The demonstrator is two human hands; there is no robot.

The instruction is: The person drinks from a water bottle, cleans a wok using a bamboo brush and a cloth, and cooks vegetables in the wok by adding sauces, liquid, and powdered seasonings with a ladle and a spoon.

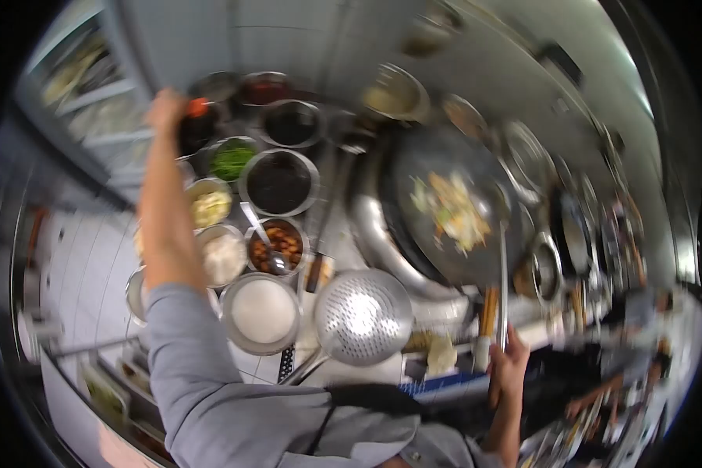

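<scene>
My left hand [166, 109] reaches to the far left, its fingers closed at a dark bottle or container with an orange-red top [199, 108]; blur hides the exact grip. In my right hand [509, 360] is the handle of a long metal ladle [503, 288], whose head rests inside the wok. The wok [413, 226] holds chopped, pale vegetables with orange bits [452, 210]. Between my arms lies a perforated metal strainer [364, 317]. Beside my left forearm stand a bowl of green pieces [232, 159] and a bowl of yellow pieces [210, 204].
Near me are a bowl of white powder [265, 310] and a bowl of brown pieces with a spoon [277, 246]. Dark sauce pots [279, 182] stand behind. A metal pot [396, 92] is beyond the wok. Other people's arms [600, 394] show at far right.
</scene>
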